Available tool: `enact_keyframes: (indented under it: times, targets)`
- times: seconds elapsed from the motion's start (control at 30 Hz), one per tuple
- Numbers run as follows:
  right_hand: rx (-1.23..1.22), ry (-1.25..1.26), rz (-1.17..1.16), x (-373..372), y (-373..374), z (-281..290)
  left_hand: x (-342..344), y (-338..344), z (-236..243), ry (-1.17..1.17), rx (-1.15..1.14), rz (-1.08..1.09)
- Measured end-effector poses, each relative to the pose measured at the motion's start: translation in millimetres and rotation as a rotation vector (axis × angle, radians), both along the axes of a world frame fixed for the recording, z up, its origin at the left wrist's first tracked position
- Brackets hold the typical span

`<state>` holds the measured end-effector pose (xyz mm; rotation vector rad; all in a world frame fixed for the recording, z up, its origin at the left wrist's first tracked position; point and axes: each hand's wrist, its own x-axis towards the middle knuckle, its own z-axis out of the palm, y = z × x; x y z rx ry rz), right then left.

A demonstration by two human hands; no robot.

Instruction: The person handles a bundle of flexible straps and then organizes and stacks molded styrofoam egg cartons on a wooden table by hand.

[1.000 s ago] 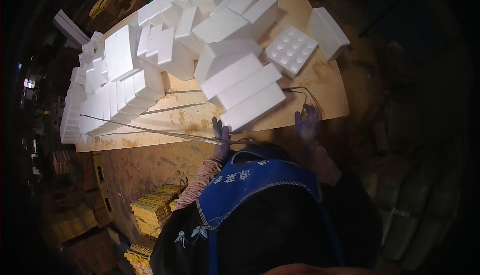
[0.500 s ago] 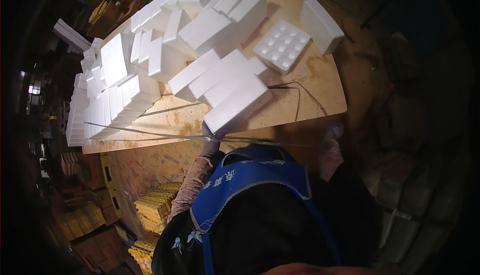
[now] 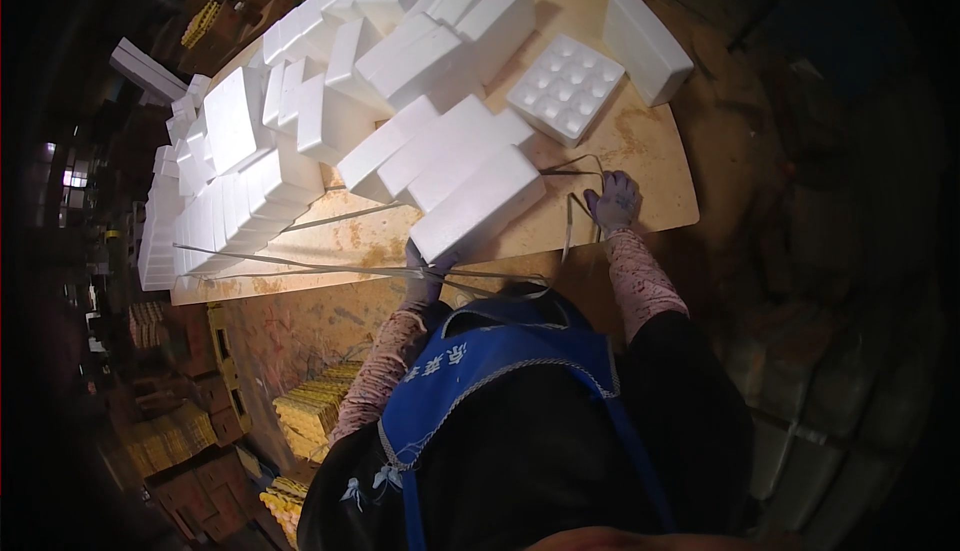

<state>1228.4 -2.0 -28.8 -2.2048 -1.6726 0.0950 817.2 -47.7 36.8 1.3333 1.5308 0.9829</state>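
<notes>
My left hand (image 3: 425,279), in a grey glove, sits at the table's front edge against the near end of a long white foam block (image 3: 478,206). It grips thin pale straps (image 3: 300,266) that run left along the edge. My right hand (image 3: 612,201), also gloved, rests on the wooden table (image 3: 650,151) with its fingers curled on a strap loop (image 3: 572,166) beside that block. Two more long foam blocks (image 3: 440,146) lie tight against the first one.
Many white foam blocks (image 3: 235,121) are stacked across the table's left and back. A dimpled square foam tray (image 3: 565,88) and a thick foam slab (image 3: 648,34) lie at the back right. Yellow stacks (image 3: 310,416) and cartons stand on the floor at the lower left.
My right hand has come up from beyond the table's front edge onto the tabletop and closed on the strap loop. My left hand has stayed at the block's near end.
</notes>
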Motion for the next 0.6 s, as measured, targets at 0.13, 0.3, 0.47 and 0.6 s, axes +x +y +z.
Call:
enact_keyframes:
  times: [0.13, 0.3, 0.47, 0.6]
  targets:
    - [-0.056, 0.023, 0.061, -22.2, -31.6, -13.3, 9.7, 0.0, 15.7, -0.061, -0.008, 0.006]
    - [-0.294, 0.238, 0.415, -56.5, -96.5, -2.0, 29.1, 10.9, 27.5, -0.122, 0.03, -0.024]
    - [-0.742, 0.877, 0.815, -135.3, -93.4, 98.9, 45.9, 17.6, 16.1, -0.33, 0.032, 0.014]
    - [-0.673, 0.778, 1.364, -191.1, -63.2, 177.3, 54.1, 22.9, 37.0, -0.282, 0.049, -0.115]
